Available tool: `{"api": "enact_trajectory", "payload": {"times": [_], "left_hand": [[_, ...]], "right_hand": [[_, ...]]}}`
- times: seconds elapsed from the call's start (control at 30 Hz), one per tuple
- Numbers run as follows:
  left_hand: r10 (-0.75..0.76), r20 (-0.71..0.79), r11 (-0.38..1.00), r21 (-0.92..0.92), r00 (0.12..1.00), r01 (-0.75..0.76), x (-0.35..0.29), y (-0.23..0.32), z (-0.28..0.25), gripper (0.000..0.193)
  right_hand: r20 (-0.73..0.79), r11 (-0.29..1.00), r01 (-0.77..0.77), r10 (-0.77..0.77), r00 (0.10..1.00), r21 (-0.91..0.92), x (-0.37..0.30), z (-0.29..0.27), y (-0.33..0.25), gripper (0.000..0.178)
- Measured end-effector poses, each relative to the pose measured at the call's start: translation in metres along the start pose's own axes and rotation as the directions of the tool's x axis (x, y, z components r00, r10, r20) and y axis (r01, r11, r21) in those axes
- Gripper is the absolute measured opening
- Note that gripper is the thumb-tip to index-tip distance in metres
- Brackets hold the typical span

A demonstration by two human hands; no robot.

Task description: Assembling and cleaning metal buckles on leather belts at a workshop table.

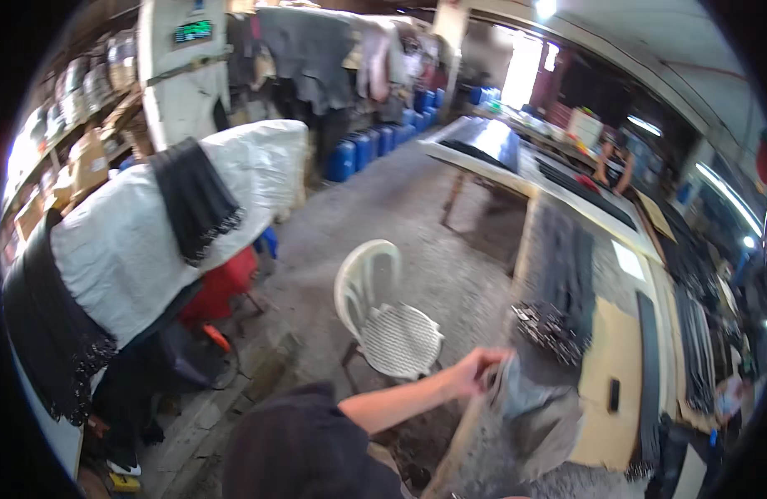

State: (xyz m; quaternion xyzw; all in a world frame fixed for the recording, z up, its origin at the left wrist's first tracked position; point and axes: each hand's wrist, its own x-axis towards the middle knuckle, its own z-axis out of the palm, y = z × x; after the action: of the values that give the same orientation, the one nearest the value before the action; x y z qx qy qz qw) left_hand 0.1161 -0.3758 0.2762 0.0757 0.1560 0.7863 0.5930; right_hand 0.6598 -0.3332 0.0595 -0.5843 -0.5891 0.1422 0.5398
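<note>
My left hand (479,373) reaches out over the near edge of the long worktable (462,453). Its fingers are closed on the upper edge of a crumpled grey cloth (550,428), which hangs and spreads over the tabletop; whether it is fabric or thin plastic is hard to tell. Just beyond the cloth lies a bundle of dark strips (558,266) with shiny ends bunched toward me. To its right a tan board (604,391) carries a small black block (614,395). My right hand does not show.
A white plastic chair (396,337) stands left of the table. Farther left, dark strips (196,200) hang over a white-covered rack (259,158). Blue drums (342,160) line the back, below hanging hides (309,58). A person (614,162) is at the table's far end.
</note>
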Motion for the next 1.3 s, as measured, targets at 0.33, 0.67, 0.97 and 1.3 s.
{"api": "enact_trajectory", "payload": {"times": [0.33, 0.67, 0.97, 1.3], "left_hand": [[-0.119, -0.467, 0.654, 0.627, 0.876, 0.423, -0.22, -0.019, -0.222, 0.036], [-0.217, -0.582, -0.418, 0.781, 0.784, 0.464, -0.211, 0.066, -0.265, 0.045], [0.186, -0.566, -0.358, 0.723, 0.803, 0.592, -0.07, 0.101, -0.316, 0.023], [-0.02, -0.126, -0.467, 0.879, 0.992, 0.102, 0.173, 0.13, -0.21, 0.027]], "right_hand": [[0.137, 0.981, -0.114, 0.092, 0.986, 0.159, 0.062, 0.203, -0.164, 0.027], [0.232, 0.759, -0.33, 0.238, 0.943, 0.562, 0.041, 0.394, -0.15, 0.027], [0.392, 0.608, -0.604, 0.459, 0.797, 0.516, 0.047, 0.455, -0.195, 0.021], [0.32, 0.518, -0.71, 0.65, 0.689, 0.477, 0.061, 0.457, -0.158, 0.021]]}}
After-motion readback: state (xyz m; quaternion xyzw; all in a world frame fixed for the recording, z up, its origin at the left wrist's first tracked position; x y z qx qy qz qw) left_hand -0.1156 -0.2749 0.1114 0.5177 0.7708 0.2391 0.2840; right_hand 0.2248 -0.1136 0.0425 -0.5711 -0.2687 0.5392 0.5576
